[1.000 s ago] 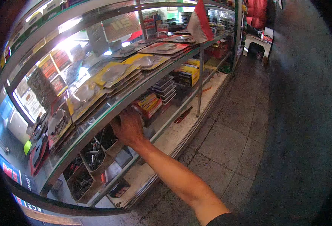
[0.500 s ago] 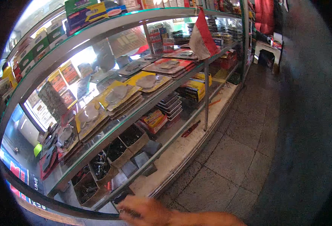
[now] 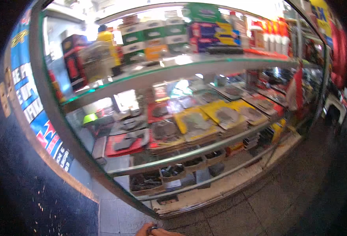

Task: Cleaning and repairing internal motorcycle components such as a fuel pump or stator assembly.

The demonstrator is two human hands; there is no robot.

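Note:
At the bottom edge, my right hand [image 3: 159, 232] shows only in part, its fingers closed. A small dark piece, perhaps metallic, sits between the fingers; it is too small and blurred to name. The hand is just in front of the lower corner of a glass display cabinet [image 3: 220, 198], apart from its shelves. Nearest to it on the cabinet's bottom level are cardboard boxes [image 3: 142, 192] holding small dark parts. My left hand is out of view.
Yellow and red carded packages [image 3: 226, 114] lie on the middle shelf. Boxes [image 3: 154, 43] and bottles stand on the upper shelf. A red and white flag [image 3: 295, 92] hangs at the right. A dark panel with a wooden edge [image 3: 77, 187] stands left; tiled floor [image 3: 232, 216] runs along the front.
My view has swung left and up, bringing in the cabinet's left end and upper shelf. My right hand now sits lower in the picture, with its forearm out of sight.

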